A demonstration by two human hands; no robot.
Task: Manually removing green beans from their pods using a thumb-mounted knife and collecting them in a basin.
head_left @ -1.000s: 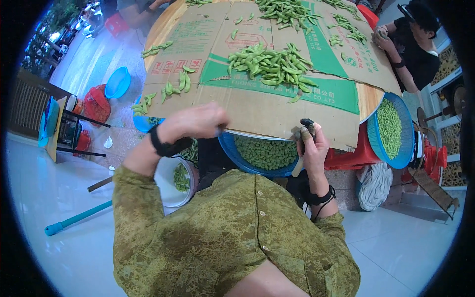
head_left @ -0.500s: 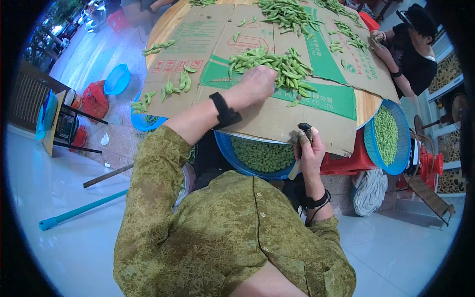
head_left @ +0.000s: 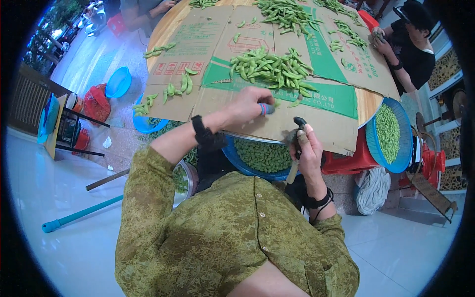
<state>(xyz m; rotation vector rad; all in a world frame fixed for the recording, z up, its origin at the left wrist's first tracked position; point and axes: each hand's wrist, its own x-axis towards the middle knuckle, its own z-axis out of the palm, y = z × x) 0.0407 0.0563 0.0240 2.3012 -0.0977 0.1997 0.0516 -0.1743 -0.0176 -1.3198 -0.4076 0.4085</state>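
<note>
My left hand point(head_left: 251, 105) is closed over the cardboard, just nearer than a heap of green soybean pods point(head_left: 272, 67). A blue and pink band point(head_left: 266, 109) wraps one finger. A bit of green pod point(head_left: 276, 103) shows at its fingertips, mostly hidden. At the table's near edge my right hand point(head_left: 308, 151) is wrapped round a small tool with a pale handle point(head_left: 293, 172). Something black point(head_left: 300, 122) covers a digit or belongs to the tool; I cannot tell which. Below the edge sits a blue basket point(head_left: 231, 157) of shelled green beans point(head_left: 262, 156).
Printed cardboard point(head_left: 210, 44) covers the round wooden table. More pods point(head_left: 287, 15) lie farther back. A second blue basket point(head_left: 405, 141) of beans stands at right on a red stool point(head_left: 341, 164). A co-worker in black point(head_left: 413, 49) handles pods at right; another person point(head_left: 141, 12) sits far left.
My left hand has drawn back from the pod heap toward me. My right hand has stayed near the table edge, turning slightly with the tool.
</note>
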